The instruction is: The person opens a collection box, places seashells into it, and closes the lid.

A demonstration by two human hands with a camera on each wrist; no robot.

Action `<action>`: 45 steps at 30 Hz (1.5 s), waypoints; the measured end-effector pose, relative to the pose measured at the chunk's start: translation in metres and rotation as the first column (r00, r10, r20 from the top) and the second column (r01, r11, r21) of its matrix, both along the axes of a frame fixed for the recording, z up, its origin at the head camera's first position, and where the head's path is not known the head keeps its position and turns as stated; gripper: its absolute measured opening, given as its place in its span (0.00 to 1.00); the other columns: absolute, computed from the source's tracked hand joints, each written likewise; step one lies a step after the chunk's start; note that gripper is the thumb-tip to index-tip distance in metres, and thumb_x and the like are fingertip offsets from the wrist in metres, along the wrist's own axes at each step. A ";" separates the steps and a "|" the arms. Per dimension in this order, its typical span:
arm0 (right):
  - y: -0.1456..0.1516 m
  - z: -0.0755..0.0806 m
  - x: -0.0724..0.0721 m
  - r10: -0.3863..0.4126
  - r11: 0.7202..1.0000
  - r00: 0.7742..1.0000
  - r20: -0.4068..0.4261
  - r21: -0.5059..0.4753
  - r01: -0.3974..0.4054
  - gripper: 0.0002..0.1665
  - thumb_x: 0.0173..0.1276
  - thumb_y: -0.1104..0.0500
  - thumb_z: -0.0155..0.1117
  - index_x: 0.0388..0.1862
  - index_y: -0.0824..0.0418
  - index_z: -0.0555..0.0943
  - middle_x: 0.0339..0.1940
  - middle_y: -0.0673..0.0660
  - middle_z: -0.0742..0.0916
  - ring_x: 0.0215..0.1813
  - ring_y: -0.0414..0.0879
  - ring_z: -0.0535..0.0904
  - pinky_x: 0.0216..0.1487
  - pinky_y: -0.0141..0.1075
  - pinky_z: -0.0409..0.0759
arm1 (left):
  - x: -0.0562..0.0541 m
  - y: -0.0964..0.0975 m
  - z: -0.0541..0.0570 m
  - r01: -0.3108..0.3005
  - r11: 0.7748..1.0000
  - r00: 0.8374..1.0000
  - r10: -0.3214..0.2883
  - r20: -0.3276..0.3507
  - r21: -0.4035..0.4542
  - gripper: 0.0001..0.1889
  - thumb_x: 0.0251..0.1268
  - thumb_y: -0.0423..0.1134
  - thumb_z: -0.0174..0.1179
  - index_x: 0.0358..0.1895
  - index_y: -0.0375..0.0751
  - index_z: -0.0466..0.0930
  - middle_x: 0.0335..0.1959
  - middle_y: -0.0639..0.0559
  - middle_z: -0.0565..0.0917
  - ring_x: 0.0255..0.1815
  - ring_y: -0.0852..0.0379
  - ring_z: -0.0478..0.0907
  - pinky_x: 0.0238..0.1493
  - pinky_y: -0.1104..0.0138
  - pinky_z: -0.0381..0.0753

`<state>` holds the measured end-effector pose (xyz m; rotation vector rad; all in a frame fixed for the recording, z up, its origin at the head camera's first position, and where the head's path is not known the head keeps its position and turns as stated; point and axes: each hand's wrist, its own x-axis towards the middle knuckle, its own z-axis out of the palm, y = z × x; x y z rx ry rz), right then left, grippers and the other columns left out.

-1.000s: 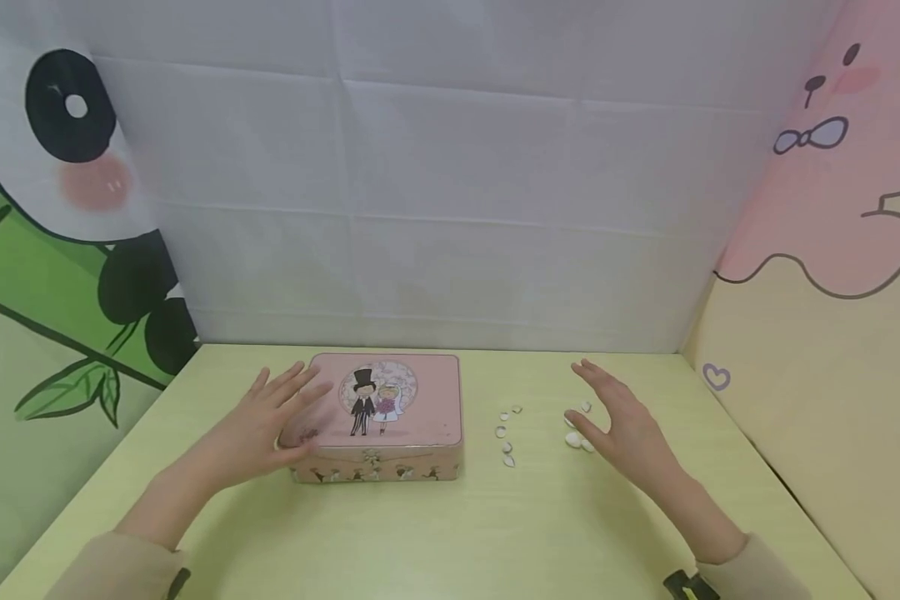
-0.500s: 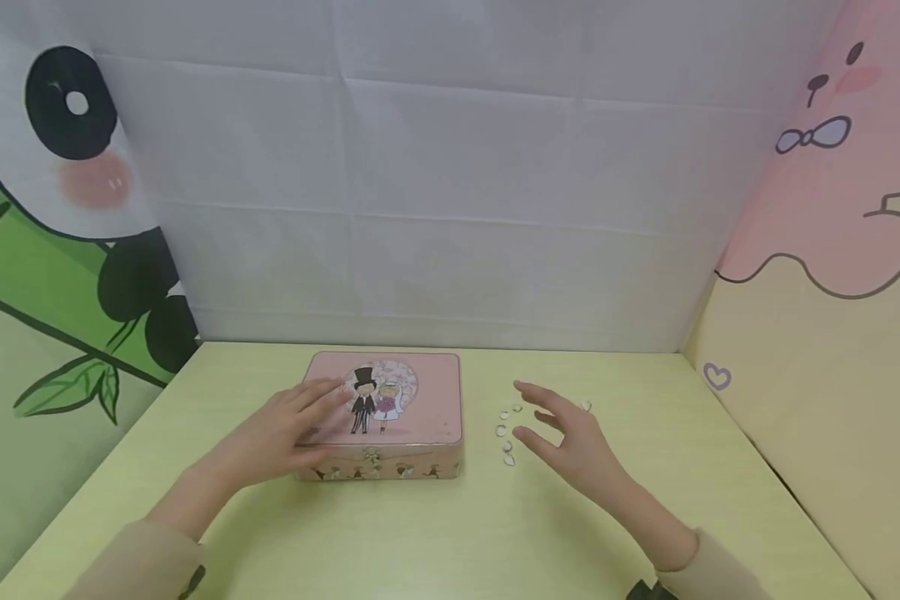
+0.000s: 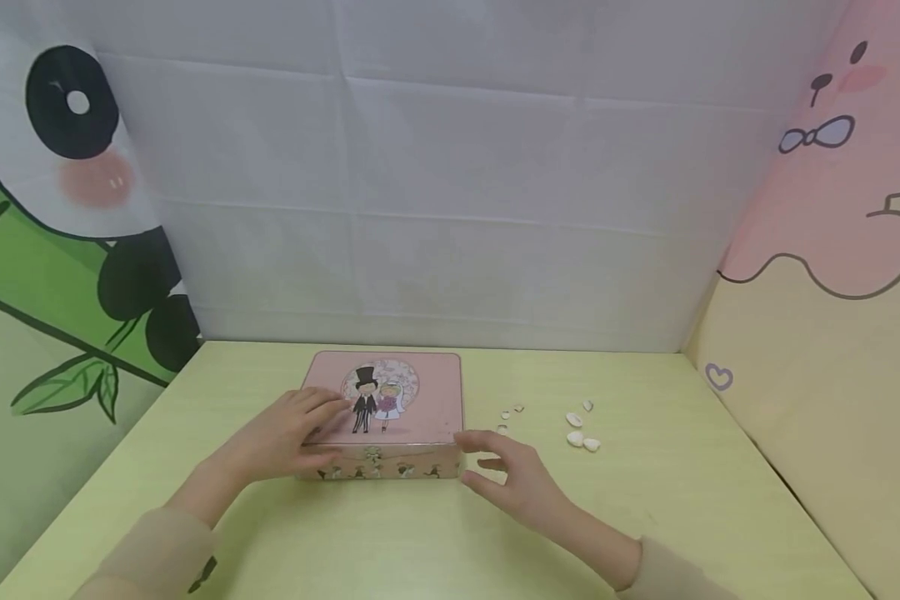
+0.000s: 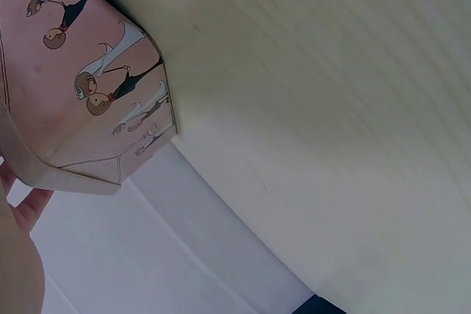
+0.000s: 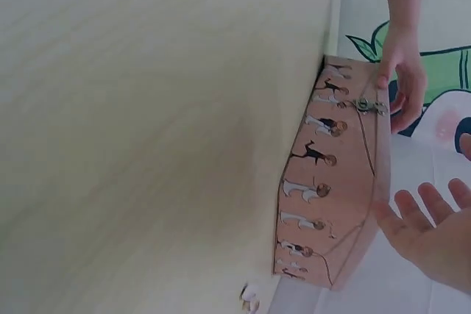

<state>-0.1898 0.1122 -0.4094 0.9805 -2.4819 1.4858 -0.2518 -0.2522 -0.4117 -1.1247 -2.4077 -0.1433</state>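
A pink lidded box (image 3: 431, 392) with a cartoon couple on its closed lid sits on the table, its small metal clasp (image 3: 372, 454) facing front. My left hand (image 3: 277, 437) rests at the lid's left part, fingers over the top and thumb by the front edge. At the right front corner is my right hand (image 3: 523, 483), thumb and fingers apart, fingertips right at the lid's edge. The right wrist view shows the box's front (image 5: 316, 174) between both hands. In the left wrist view, little of the left hand (image 4: 18, 248) shows beside the box's side (image 4: 59, 108).
Several small white shell-like pieces (image 3: 574, 438) lie on the pale yellow table (image 3: 390, 542) to the right of the box. A smaller row of bits (image 3: 505, 415) is partly hidden by the right hand. A white cloth backdrop (image 3: 450, 208) stands behind.
My right hand has moved left from over the white pieces to the box's right front corner, uncovering them. My left hand has shifted slightly right and settled onto the lid.
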 end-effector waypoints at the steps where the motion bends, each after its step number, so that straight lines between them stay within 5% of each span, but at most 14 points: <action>1: -0.004 -0.002 0.001 0.010 1.000 1.000 0.019 0.001 -0.010 0.24 0.64 0.55 0.64 0.59 0.58 0.75 0.55 0.56 0.83 0.57 0.50 0.78 0.53 0.43 0.79 | -0.001 -0.001 -0.001 0.007 1.000 1.000 -0.007 -0.008 0.008 0.33 0.50 0.59 0.66 0.57 0.43 0.76 0.52 0.51 0.79 0.54 0.51 0.74 0.54 0.53 0.74; 14: -0.050 -0.026 0.003 0.115 0.990 0.980 0.162 0.064 -0.127 0.22 0.65 0.54 0.63 0.55 0.61 0.77 0.53 0.57 0.83 0.53 0.52 0.80 0.53 0.38 0.79 | -0.006 -0.002 -0.010 0.031 0.997 0.999 -0.030 -0.016 0.069 0.26 0.48 0.55 0.68 0.48 0.44 0.78 0.46 0.53 0.80 0.50 0.52 0.75 0.50 0.55 0.75; 23: -0.072 -0.039 0.002 0.124 0.992 0.928 0.351 -0.055 -0.112 0.23 0.62 0.59 0.65 0.56 0.64 0.76 0.49 0.60 0.83 0.51 0.52 0.80 0.51 0.28 0.77 | -0.003 0.000 -0.010 -0.005 0.997 1.000 0.005 0.000 0.071 0.26 0.47 0.55 0.69 0.48 0.45 0.79 0.47 0.54 0.80 0.51 0.51 0.75 0.53 0.54 0.74; 32: -0.097 -0.049 0.008 0.119 0.985 0.908 0.402 -0.165 -0.057 0.26 0.63 0.63 0.64 0.59 0.66 0.72 0.48 0.62 0.83 0.48 0.48 0.81 0.53 0.30 0.77 | -0.002 0.000 -0.010 -0.002 0.996 1.000 0.003 -0.010 0.088 0.25 0.46 0.55 0.69 0.47 0.46 0.79 0.47 0.54 0.80 0.51 0.52 0.75 0.52 0.55 0.73; 45: -0.113 -0.048 0.012 -0.006 0.974 0.892 0.451 -0.201 0.108 0.26 0.61 0.64 0.65 0.58 0.67 0.71 0.48 0.62 0.83 0.45 0.48 0.80 0.46 0.27 0.77 | 0.001 0.002 -0.008 0.007 0.994 1.000 -0.005 -0.019 0.110 0.25 0.44 0.53 0.70 0.45 0.45 0.79 0.46 0.54 0.80 0.51 0.52 0.75 0.52 0.55 0.73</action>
